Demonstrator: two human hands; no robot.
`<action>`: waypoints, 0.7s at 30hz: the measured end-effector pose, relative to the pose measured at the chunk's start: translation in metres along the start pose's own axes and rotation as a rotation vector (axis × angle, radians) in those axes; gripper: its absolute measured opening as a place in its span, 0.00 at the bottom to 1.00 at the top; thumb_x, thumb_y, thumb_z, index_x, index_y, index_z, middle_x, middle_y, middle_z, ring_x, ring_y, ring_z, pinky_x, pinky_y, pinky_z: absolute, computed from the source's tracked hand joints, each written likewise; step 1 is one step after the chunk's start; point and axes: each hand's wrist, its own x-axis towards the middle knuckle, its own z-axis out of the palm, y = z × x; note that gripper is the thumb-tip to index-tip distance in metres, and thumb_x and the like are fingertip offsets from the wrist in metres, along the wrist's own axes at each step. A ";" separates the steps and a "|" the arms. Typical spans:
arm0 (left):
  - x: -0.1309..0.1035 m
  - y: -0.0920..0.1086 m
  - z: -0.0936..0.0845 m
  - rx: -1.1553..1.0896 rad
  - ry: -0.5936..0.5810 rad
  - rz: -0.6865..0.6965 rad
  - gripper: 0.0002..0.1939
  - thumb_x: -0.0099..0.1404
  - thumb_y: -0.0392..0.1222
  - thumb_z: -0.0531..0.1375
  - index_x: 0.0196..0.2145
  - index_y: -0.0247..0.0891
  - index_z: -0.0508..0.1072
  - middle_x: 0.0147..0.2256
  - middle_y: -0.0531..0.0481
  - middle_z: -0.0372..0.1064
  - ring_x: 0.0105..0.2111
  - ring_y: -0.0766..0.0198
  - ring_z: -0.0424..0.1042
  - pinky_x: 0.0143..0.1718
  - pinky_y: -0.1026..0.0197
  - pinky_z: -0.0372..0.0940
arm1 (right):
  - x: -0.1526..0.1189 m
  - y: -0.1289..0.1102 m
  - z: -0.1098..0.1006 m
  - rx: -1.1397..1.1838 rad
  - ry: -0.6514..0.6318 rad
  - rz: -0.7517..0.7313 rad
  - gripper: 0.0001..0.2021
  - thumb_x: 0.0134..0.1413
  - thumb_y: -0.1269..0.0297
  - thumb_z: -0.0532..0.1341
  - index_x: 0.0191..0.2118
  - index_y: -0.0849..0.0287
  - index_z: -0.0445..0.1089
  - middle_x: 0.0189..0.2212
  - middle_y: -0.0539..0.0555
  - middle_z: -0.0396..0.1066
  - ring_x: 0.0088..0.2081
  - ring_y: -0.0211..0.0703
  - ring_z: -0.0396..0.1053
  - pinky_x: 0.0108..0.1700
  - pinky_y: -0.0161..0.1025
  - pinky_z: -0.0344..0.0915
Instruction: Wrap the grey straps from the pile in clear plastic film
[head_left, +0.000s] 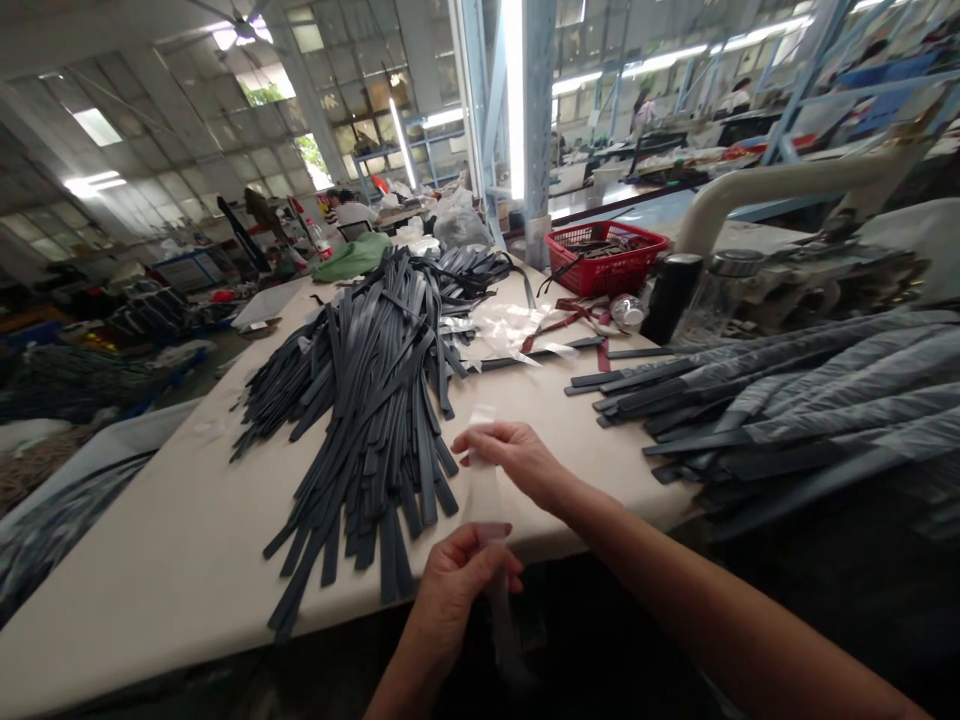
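Lower centre of frame, at the desk [187,540] edge: left hand [457,580] and right hand [514,455] both pinched shut on one clear film sleeve [484,490], stretched upright between them. A dark strap [510,640] hangs from it below. Seems mid-unwrapping; next, film must slide free. Heap of bare straps [375,400] lies just left.

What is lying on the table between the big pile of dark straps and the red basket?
In the head view, crumpled clear plastic wrappers lie between the pile of dark straps and the red basket, with a few reddish straps beside them on the table.
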 end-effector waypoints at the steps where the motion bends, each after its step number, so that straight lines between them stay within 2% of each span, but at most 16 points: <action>1: -0.003 -0.007 -0.002 -0.008 0.001 -0.016 0.21 0.56 0.49 0.69 0.43 0.32 0.76 0.27 0.48 0.76 0.25 0.66 0.73 0.30 0.65 0.63 | 0.004 -0.002 -0.004 0.013 0.027 0.000 0.18 0.49 0.49 0.66 0.34 0.61 0.77 0.33 0.54 0.77 0.32 0.39 0.71 0.37 0.36 0.65; 6: -0.021 -0.035 -0.008 -0.134 0.048 -0.051 0.23 0.57 0.51 0.69 0.45 0.33 0.76 0.27 0.49 0.75 0.24 0.68 0.71 0.28 0.67 0.63 | 0.019 -0.002 -0.025 0.062 0.146 0.024 0.21 0.47 0.47 0.67 0.37 0.61 0.76 0.36 0.56 0.78 0.32 0.40 0.74 0.39 0.37 0.67; 12: -0.041 -0.049 -0.015 -0.233 0.083 -0.057 0.22 0.61 0.51 0.67 0.49 0.35 0.72 0.31 0.49 0.75 0.26 0.67 0.73 0.28 0.67 0.63 | 0.020 0.006 -0.038 0.063 0.194 0.033 0.22 0.47 0.46 0.68 0.38 0.61 0.76 0.37 0.57 0.78 0.33 0.39 0.73 0.38 0.36 0.67; 17: -0.046 -0.053 -0.021 -0.101 0.038 -0.088 0.20 0.65 0.53 0.62 0.46 0.35 0.71 0.34 0.45 0.77 0.32 0.61 0.76 0.35 0.62 0.66 | 0.016 0.006 -0.030 0.040 0.156 0.015 0.23 0.47 0.44 0.68 0.37 0.61 0.77 0.36 0.57 0.79 0.33 0.41 0.74 0.38 0.37 0.68; 21: -0.044 -0.054 -0.025 0.089 0.010 -0.110 0.21 0.62 0.55 0.63 0.40 0.33 0.75 0.31 0.43 0.77 0.29 0.60 0.74 0.35 0.59 0.66 | 0.013 -0.002 -0.021 0.016 0.107 -0.014 0.22 0.49 0.44 0.68 0.38 0.61 0.77 0.35 0.56 0.79 0.34 0.42 0.75 0.41 0.40 0.70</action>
